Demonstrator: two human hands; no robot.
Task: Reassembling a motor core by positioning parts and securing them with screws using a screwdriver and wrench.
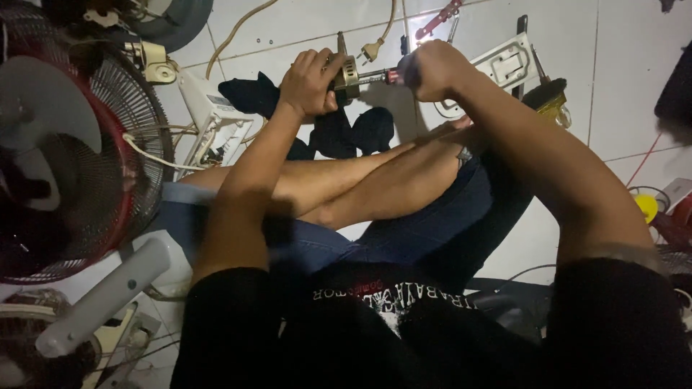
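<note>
- Left hand (308, 81) — fingers curled tight around a small brass-coloured motor part (349, 75).
- Right hand (431, 70) — fist closed on a screwdriver (380, 75), its shaft reaching the part just past the left fingertips.
- Dark cloth (339, 130) lies beneath both hands.

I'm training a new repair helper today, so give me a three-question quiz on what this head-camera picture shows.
1. True or false: the left hand grips the small metal motor part.
2. What does the right hand hold? A) screwdriver B) power plug C) dark cloth
3. Fill in: the fan with the red-rimmed grille lies on the person's ____ side.

Key: 1 true. 2 A; its red-handled shaft points into the motor part. 3 left.
</note>
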